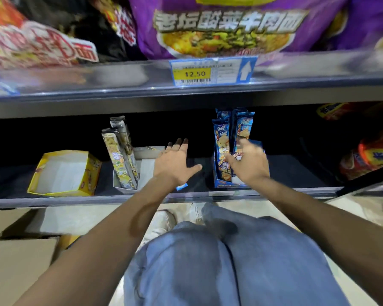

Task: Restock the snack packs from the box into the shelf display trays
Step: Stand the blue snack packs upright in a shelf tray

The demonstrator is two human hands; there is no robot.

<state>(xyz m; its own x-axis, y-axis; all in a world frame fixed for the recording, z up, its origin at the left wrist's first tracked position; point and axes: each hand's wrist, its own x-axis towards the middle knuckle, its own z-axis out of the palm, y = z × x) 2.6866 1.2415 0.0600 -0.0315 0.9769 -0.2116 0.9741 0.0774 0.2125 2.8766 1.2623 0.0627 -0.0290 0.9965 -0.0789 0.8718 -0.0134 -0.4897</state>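
On the lower shelf stand three display trays. The yellow tray (84, 191) on the left holds nothing. The white tray (125, 189) in the middle holds a few upright yellow snack packs (119, 151). The blue tray (227, 185) on the right holds upright blue snack packs (221, 140). My left hand (174, 164) reaches into the gap between the white and blue trays, fingers straight, holding nothing. My right hand (248, 164) is at the blue packs with fingers stretched against them; it is motion-blurred. A cardboard box (20, 266) sits on the floor at lower left.
The upper shelf carries large noodle bags (219, 25) above a 12.50 price tag (212, 71). Its edge overhangs the lower shelf. Red and orange packs (367, 155) lie at the far right of the lower shelf. My legs in jeans (219, 261) are below.
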